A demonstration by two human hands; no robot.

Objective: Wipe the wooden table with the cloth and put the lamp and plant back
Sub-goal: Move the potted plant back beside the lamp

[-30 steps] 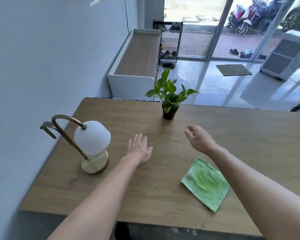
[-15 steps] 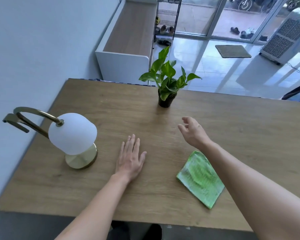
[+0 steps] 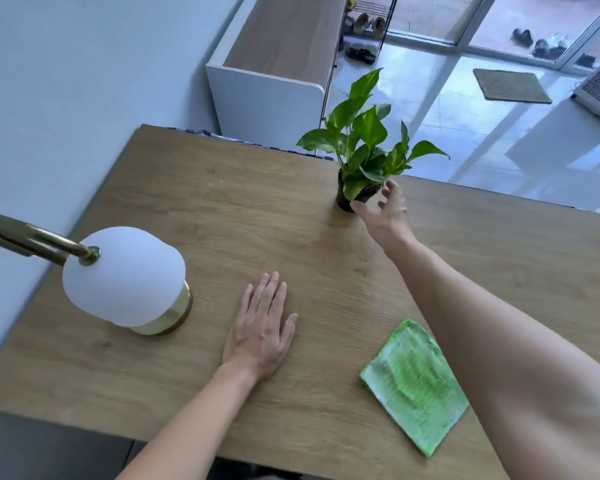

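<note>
While the left hand (image 3: pixel 260 330) lies flat, palm down and fingers spread, on the wooden desk (image 3: pixel 222 202), the right hand (image 3: pixel 383 211) reaches out over it with fingers apart, open and holding nothing, right at the dark pot of the plant (image 3: pixel 361 150). Whether its fingertips touch the pot I cannot tell. That plant stands near the far edge of the desk. A lamp (image 3: pixel 125 275) with a white round shade and a brass base sits at the left side, close to the wall, just beside the resting hand. Folded flat, the green cloth (image 3: pixel 414 384) lies near the front edge, partly under the outstretched right forearm.
</note>
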